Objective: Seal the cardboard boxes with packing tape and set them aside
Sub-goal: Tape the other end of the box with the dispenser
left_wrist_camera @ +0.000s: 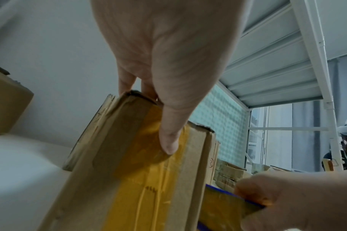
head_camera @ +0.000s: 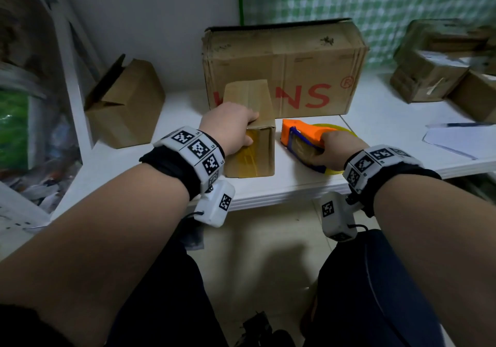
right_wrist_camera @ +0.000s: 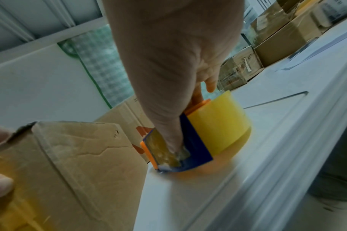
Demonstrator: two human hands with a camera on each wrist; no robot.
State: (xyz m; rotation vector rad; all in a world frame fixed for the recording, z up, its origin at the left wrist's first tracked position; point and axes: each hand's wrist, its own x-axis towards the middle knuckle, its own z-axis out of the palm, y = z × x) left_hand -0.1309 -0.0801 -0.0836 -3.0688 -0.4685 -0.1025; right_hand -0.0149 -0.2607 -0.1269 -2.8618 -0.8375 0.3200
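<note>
Small box taped on near face; dispenser gripped beside it.

The small box (head_camera: 252, 142) is held at the shelf (head_camera: 295, 188) front by the left hand (head_camera: 230, 129), thumb pressed on yellow tape; the tape dispenser (head_camera: 303, 140) is gripped by the right hand (head_camera: 330, 150), resting just right of it; sealing is judged nearly done, setting aside left; one open box (head_camera: 126, 105) is seen at left, untaped.
</note>
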